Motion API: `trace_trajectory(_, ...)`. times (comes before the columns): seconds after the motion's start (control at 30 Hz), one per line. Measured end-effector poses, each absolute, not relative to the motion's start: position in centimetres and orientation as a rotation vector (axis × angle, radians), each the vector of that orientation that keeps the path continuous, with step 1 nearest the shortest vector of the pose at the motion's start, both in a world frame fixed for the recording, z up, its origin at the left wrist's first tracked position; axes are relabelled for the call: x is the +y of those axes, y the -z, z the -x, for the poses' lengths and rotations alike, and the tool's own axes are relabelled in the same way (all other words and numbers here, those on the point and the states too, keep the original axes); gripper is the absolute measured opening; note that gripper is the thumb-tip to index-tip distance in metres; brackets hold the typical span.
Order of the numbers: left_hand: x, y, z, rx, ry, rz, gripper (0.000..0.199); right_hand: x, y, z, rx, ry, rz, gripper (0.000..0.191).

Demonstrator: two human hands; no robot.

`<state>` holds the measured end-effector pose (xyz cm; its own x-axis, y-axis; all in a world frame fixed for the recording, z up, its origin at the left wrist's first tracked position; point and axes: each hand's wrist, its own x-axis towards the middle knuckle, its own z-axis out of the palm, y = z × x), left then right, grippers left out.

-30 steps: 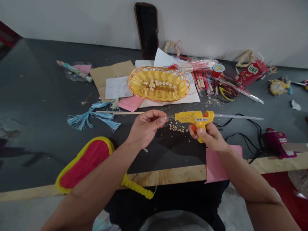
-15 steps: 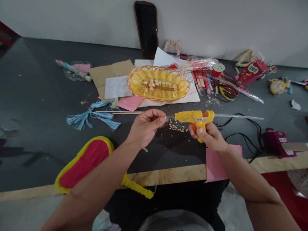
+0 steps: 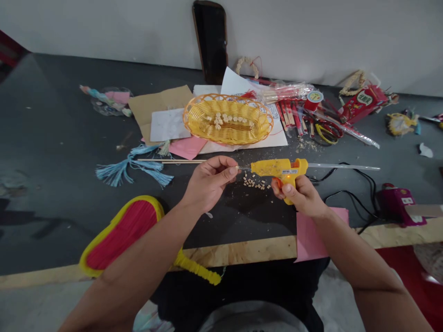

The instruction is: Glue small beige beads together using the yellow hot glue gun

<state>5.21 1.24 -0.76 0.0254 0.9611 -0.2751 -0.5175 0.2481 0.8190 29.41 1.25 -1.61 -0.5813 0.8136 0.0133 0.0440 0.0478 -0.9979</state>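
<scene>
My right hand [image 3: 300,196] is wrapped round the grip of a yellow hot glue gun [image 3: 273,167], whose small orange light is lit and whose clear glue stick [image 3: 342,167] sticks out at the back. The gun's nozzle points left, at the fingertips of my left hand [image 3: 212,182]. Those fingers are pinched on a tiny pale wooden piece, mostly hidden by the thumb. Small wooden bits [image 3: 254,182] lie scattered on the table below the nozzle. Beyond my hands, a yellow woven basket [image 3: 228,134] holds several little clusters of pale wooden pieces.
A red fan-shaped piece with yellow edging [image 3: 122,233] lies under my left forearm. Thin sticks [image 3: 183,161] and a blue tassel [image 3: 133,166] lie left. Scissors [image 3: 327,133], a thread spool [image 3: 313,100] and a black cord [image 3: 353,193] are right. A phone [image 3: 211,41] leans on the wall.
Almost nothing differs. My left fingertips have shifted very slightly left, leaving a slightly wider space before the nozzle; the glue gun stays in place.
</scene>
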Motion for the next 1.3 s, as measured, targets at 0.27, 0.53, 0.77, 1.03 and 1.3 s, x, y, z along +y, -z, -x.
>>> trace_trajectory(0.27, 1.2, 1.0, -5.2, 0.961, -1.262, -0.617, 0.03, 1.3, 1.5, -29.3, -1.713, -1.598, 0.862, 0.04)
trace_trajectory(0.53, 1.2, 0.9, -5.2, 0.966, -1.265, -0.642, 0.029, 1.2, 1.5, -29.5, -1.696, -1.608, 0.93, 0.043)
trace_trajectory(0.77, 1.4, 1.0, -5.0, 0.93, -1.274, -0.64, 0.028, 2.2, -0.5, -29.8, -1.557, -1.661, 1.029, 0.048)
trace_trajectory(1.03, 1.4, 1.1, -5.0, 0.904, -1.268, -0.671, 0.025, 5.0, -1.7, -36.4, -1.435, -1.393, 1.591, 0.055)
trace_trajectory(1.3, 1.4, 1.5, -5.4, 0.928, -1.244, -0.698, 0.027, 6.4, -1.0, -39.1, -2.023, -0.574, 2.27, 0.055)
